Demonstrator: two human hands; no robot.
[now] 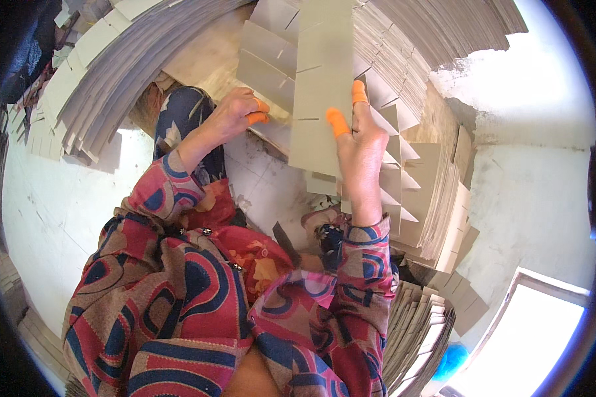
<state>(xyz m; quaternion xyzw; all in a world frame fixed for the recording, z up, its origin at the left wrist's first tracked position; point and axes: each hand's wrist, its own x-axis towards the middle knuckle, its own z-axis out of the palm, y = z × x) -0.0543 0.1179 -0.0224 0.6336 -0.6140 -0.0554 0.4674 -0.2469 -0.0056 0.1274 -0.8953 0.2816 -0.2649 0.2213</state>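
My right hand (pixel 363 139), with orange finger cots on thumb and index finger, grips a long grey cardboard strip (pixel 321 86) by its right edge. The thumb lies on the strip's face, which has short slits cut into it. To the left of the strip, apart from it, is my left hand (pixel 238 112). Its fingers are curled in, orange cots on the tips, and nothing shows between them. Behind the strip, slotted cardboard pieces (pixel 266 76) stand crossed into a partition grid, whose pointed ends (pixel 407 182) stick out on the right. The strip hides the grid's middle.
A long curved stack of cardboard strips (pixel 122 69) lies at the far left. More stacked cardboard (pixel 460 26) stands at the far right, with further piles (pixel 437 205) beside the grid and a bundle (pixel 417 331) low on the right. A blue object (pixel 451 360) lies near a bright opening (pixel 523 337).
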